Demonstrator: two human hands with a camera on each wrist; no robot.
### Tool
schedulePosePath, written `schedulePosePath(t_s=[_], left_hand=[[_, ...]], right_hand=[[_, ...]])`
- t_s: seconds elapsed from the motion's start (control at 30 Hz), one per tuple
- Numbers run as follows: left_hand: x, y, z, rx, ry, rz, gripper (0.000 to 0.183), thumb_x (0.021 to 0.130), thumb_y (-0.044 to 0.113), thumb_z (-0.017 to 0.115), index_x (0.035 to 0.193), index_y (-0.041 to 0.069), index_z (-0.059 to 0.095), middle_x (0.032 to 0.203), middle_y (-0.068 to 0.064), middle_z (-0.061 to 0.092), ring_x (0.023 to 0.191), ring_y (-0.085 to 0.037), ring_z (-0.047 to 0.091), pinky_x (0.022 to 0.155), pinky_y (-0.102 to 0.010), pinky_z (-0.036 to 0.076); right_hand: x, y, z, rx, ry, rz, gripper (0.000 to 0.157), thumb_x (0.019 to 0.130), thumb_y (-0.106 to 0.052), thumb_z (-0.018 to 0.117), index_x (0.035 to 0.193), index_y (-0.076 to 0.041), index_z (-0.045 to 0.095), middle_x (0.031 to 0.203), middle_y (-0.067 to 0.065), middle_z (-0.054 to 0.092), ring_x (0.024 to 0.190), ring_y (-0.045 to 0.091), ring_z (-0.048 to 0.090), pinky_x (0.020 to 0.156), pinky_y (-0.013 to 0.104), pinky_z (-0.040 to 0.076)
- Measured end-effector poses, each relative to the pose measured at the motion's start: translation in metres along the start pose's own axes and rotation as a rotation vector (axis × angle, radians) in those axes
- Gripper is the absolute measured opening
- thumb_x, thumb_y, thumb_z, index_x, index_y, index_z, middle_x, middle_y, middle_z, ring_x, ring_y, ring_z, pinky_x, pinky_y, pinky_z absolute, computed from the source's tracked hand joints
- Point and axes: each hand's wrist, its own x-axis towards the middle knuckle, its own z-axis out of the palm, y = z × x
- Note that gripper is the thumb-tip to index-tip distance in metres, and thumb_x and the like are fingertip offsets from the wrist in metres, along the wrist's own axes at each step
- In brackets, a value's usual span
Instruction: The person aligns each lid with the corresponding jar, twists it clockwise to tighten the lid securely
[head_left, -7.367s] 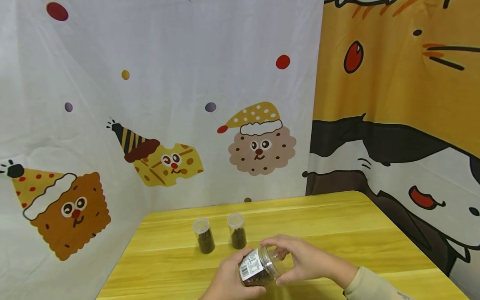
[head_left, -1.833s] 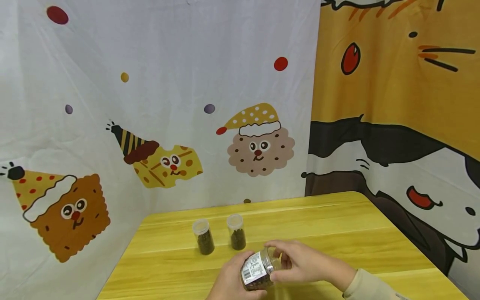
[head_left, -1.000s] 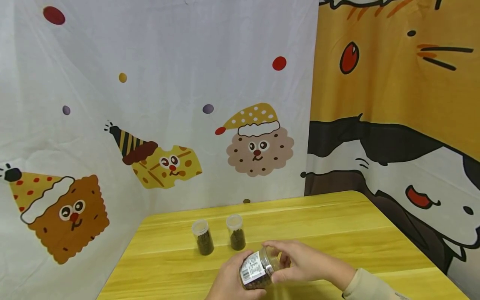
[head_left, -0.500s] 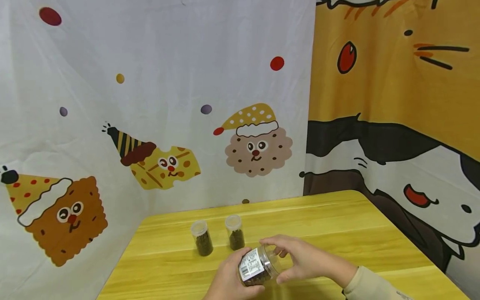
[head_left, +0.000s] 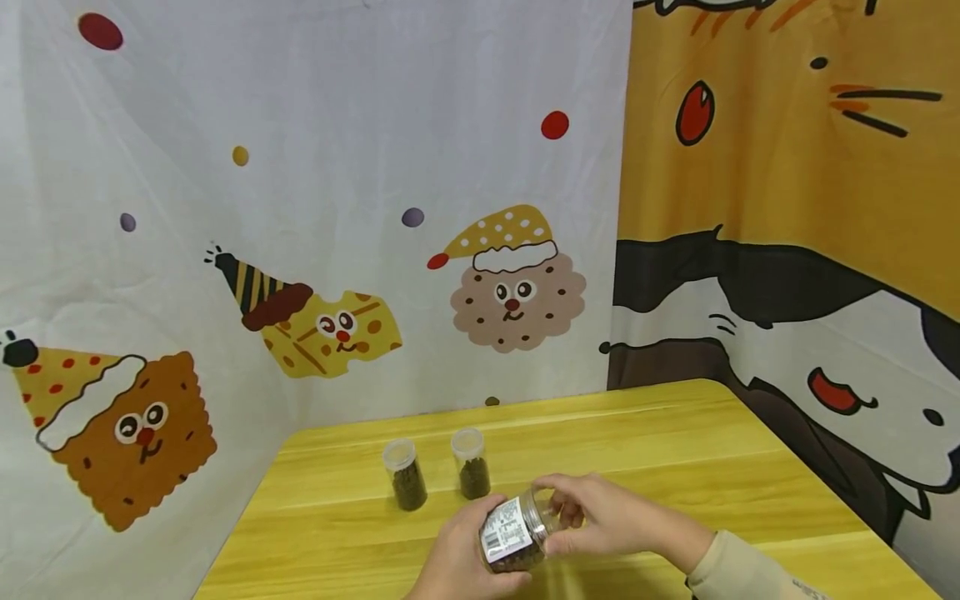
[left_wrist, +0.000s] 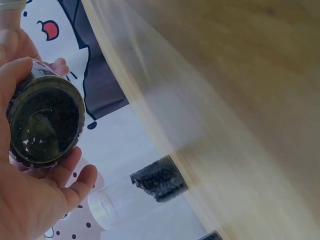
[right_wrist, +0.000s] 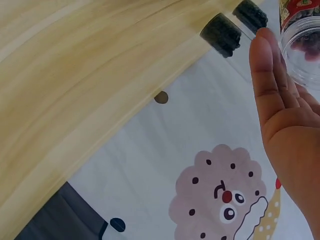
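My left hand (head_left: 457, 554) grips a clear jar (head_left: 505, 531) with a white barcode label and dark contents, tilted so its top faces right. My right hand (head_left: 607, 521) is at that top, thumb and fingers bent around the clear lid (head_left: 542, 505). Seen from the left wrist, the jar's round base (left_wrist: 47, 125) faces the camera, with the left thumb and fingers around its side. In the right wrist view a red label (right_wrist: 298, 10) shows above the clear lid (right_wrist: 302, 50), beside the right hand (right_wrist: 290, 115).
Two clear capped tubes, the left tube (head_left: 408, 485) and the right tube (head_left: 473, 477), stand behind the jar, partly filled with dark grains. They are on a yellow wood-grain table (head_left: 675, 433). Cartoon-printed curtains (head_left: 337, 100) hang behind and at the right.
Half a second ago the right hand was spread wider around the lid; now its thumb and fingers have drawn in. The left hand keeps its grip. The tubes have stayed in place.
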Motion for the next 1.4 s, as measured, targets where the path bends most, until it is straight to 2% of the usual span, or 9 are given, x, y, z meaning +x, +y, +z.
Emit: schedulePosePath(t_s=[0.17, 0.27, 0.4, 0.57, 0.8, 0.9, 1.0, 1.17, 1.4], left_hand=[[-0.0009, -0.0047, 0.0004, 0.019, 0.021, 0.011, 0.086, 0.077, 0.042, 0.097, 0.147, 0.013, 0.056, 0.128, 0.002, 0.068, 0.107, -0.004, 0.064, 0.09, -0.03, 0.061], [-0.0012, -0.007, 0.0, 0.024, 0.023, 0.024, 0.085, 0.078, 0.043, 0.097, 0.147, 0.014, 0.056, 0.129, 0.002, 0.068, 0.108, -0.005, 0.064, 0.09, -0.031, 0.061], [-0.0012, -0.0081, -0.0005, 0.022, 0.023, 0.035, 0.085, 0.079, 0.042, 0.097, 0.147, 0.014, 0.056, 0.13, 0.001, 0.068, 0.109, -0.007, 0.065, 0.091, -0.032, 0.061], [-0.0014, -0.0086, -0.0006, 0.011, 0.02, 0.045, 0.084, 0.08, 0.042, 0.096, 0.147, 0.013, 0.056, 0.129, 0.001, 0.068, 0.109, -0.006, 0.065, 0.09, -0.031, 0.061], [-0.0035, -0.0074, 0.001, -0.017, 0.011, 0.042, 0.079, 0.077, 0.037, 0.097, 0.143, 0.018, 0.058, 0.122, 0.01, 0.066, 0.105, 0.002, 0.061, 0.089, -0.026, 0.06], [-0.0044, -0.0068, 0.001, -0.025, 0.006, 0.035, 0.079, 0.077, 0.037, 0.097, 0.143, 0.018, 0.058, 0.122, 0.011, 0.066, 0.105, 0.001, 0.061, 0.09, -0.026, 0.06], [-0.0047, -0.0064, 0.0, -0.025, -0.001, 0.025, 0.08, 0.078, 0.04, 0.097, 0.145, 0.016, 0.058, 0.125, 0.008, 0.066, 0.106, 0.0, 0.062, 0.09, -0.027, 0.06], [-0.004, -0.0075, -0.0017, -0.037, -0.01, 0.017, 0.08, 0.079, 0.04, 0.096, 0.145, 0.014, 0.058, 0.126, 0.004, 0.068, 0.106, -0.001, 0.063, 0.088, -0.028, 0.06], [-0.0048, -0.0081, -0.0022, -0.084, -0.031, -0.004, 0.079, 0.08, 0.039, 0.096, 0.146, 0.017, 0.057, 0.126, 0.005, 0.067, 0.105, 0.0, 0.063, 0.087, -0.026, 0.06]], right_hand=[[-0.0013, -0.0012, 0.0013, -0.067, 0.012, -0.041, 0.101, 0.087, -0.044, 0.089, 0.167, -0.012, 0.035, 0.15, 0.01, 0.063, 0.11, 0.009, 0.071, 0.089, 0.031, 0.062], [-0.0011, -0.0026, 0.0015, -0.099, 0.04, -0.098, 0.103, 0.085, -0.038, 0.092, 0.167, -0.016, 0.034, 0.155, 0.01, 0.058, 0.117, 0.015, 0.071, 0.093, 0.034, 0.062], [0.0, -0.004, 0.0009, -0.119, 0.052, -0.158, 0.097, 0.084, -0.029, 0.093, 0.165, -0.017, 0.04, 0.153, 0.008, 0.059, 0.116, 0.016, 0.071, 0.091, 0.033, 0.063], [0.0007, -0.0054, 0.0022, -0.132, 0.061, -0.18, 0.086, 0.089, -0.031, 0.09, 0.161, -0.019, 0.046, 0.148, 0.004, 0.063, 0.109, 0.013, 0.07, 0.087, 0.03, 0.063], [0.0013, -0.0047, 0.0044, -0.06, 0.018, -0.082, 0.077, 0.096, -0.044, 0.08, 0.161, -0.018, 0.046, 0.129, 0.007, 0.074, 0.093, 0.002, 0.069, 0.078, 0.025, 0.061], [0.0009, -0.0037, 0.0049, -0.047, 0.004, -0.058, 0.078, 0.097, -0.045, 0.079, 0.161, -0.016, 0.045, 0.128, 0.009, 0.075, 0.092, 0.001, 0.069, 0.078, 0.025, 0.061], [0.0, -0.0029, 0.0058, -0.068, 0.006, -0.069, 0.087, 0.093, -0.044, 0.083, 0.163, -0.015, 0.042, 0.138, 0.009, 0.071, 0.099, 0.004, 0.07, 0.082, 0.027, 0.062], [-0.0008, -0.0029, 0.007, -0.122, 0.021, -0.157, 0.101, 0.083, -0.034, 0.092, 0.166, -0.015, 0.038, 0.153, 0.009, 0.06, 0.11, 0.009, 0.071, 0.087, 0.03, 0.063], [0.0, -0.0028, 0.0059, -0.148, 0.049, -0.198, 0.097, 0.079, -0.027, 0.095, 0.162, -0.018, 0.045, 0.148, 0.005, 0.064, 0.103, 0.007, 0.069, 0.084, 0.027, 0.062]])
